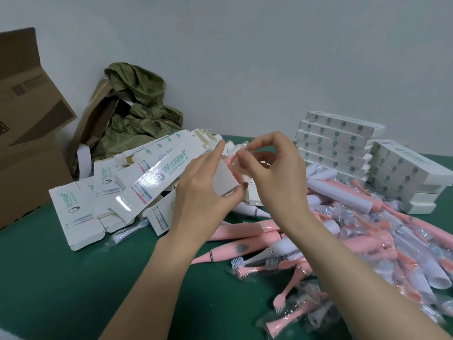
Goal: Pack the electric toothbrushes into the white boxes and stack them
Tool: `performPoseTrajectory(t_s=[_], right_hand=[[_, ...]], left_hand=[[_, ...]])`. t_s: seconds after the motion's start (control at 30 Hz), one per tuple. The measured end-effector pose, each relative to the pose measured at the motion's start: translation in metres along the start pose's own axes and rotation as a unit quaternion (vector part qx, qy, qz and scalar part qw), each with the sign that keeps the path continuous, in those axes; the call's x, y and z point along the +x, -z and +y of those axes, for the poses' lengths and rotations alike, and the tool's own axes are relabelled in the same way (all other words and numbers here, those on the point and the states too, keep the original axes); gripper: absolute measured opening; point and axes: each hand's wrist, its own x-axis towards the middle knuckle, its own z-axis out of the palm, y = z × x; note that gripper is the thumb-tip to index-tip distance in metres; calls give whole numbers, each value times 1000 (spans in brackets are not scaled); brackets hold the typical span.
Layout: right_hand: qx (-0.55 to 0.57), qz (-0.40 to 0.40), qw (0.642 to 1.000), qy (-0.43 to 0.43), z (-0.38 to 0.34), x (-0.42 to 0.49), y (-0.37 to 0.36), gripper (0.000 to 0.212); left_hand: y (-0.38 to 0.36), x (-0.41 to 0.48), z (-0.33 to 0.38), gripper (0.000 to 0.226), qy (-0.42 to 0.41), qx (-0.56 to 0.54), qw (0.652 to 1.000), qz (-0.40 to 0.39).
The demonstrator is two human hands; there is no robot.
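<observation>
My left hand (203,192) grips the open end of a long white box (157,177) that slants up from the lower left. My right hand (272,173) pinches a clear plastic-wrapped pink item (236,153) right at the box's open mouth, above the end flap. Pink toothbrush handles (245,231) and wrapped pink brush heads (291,290) lie in a heap on the green table (61,278) below and right of my hands. Packed white boxes (335,143) stand stacked at the back right.
Flat and half-folded white boxes (81,212) pile up at the left of centre. A second stack of boxes (407,177) sits at the far right. Brown cartons (27,133) and crumpled green paper (139,114) stand against the wall at the back left.
</observation>
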Motion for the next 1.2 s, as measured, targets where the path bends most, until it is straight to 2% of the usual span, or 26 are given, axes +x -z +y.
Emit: performPoseTrajectory(t_s=[0.07, 0.13, 0.2, 0.3, 0.37, 0.47, 0.57, 0.67, 0.73, 0.77, 0.8, 0.87, 0.93, 0.97, 1.03, 1.1, 1.2], right_hand=[[-18, -9, 999, 35, 1, -3, -3, 13], [-66, -62, 992, 90, 2, -5, -5, 3], [-143, -146, 968, 142, 5, -5, -8, 16], [-178, -239, 946, 125, 6, 1, -3, 24], [-158, -218, 958, 97, 5, 5, 4, 22], [-98, -129, 986, 39, 2, 11, 15, 20], [-10, -209, 977, -37, -1, 16, 21, 22], [-5, -234, 972, -8, -5, 14, 18, 39], [-17, -223, 975, 10, -5, 13, 16, 39], [-14, -221, 975, 14, -4, 12, 16, 38], [1, -224, 975, 11, -3, 12, 16, 35], [56, -242, 969, -9, -6, 8, 13, 29], [97, -261, 960, -14, -9, 3, 8, 32], [104, -264, 959, -13, -9, 1, 5, 34], [100, -257, 961, -6, -10, -2, 2, 34], [108, -246, 963, -18, -8, -1, 3, 31], [196, -234, 944, -126, -3, 7, 6, 36]], left_hand=[[-2, -1, 0, 70, -3, -1, 1000, 4], [-2, -1, 0, 69, -11, -3, 1000, 13], [-1, -1, -1, 70, -8, -9, 1000, 11], [-2, -2, -3, 73, -18, -8, 1000, -7], [-2, -3, -2, 74, -23, 1, 1000, -1], [2, -3, 3, 73, -9, -45, 998, 38], [6, -4, 7, 75, -5, -116, 992, 54], [6, -4, 6, 94, 18, -154, 988, -7], [5, -2, 1, 112, 32, -140, 988, -47], [5, -2, -1, 113, 26, -128, 990, -54], [4, -2, -3, 106, 16, -126, 991, -49], [3, -2, -1, 76, -4, -155, 988, -13], [2, -2, 3, 48, -17, -192, 981, 34], [2, -2, 4, 41, -17, -200, 978, 52], [3, -1, 4, 35, -19, -183, 980, 71], [2, -1, 1, 28, -47, -121, 989, 73], [0, -1, -2, 34, -78, -44, 993, 77]])
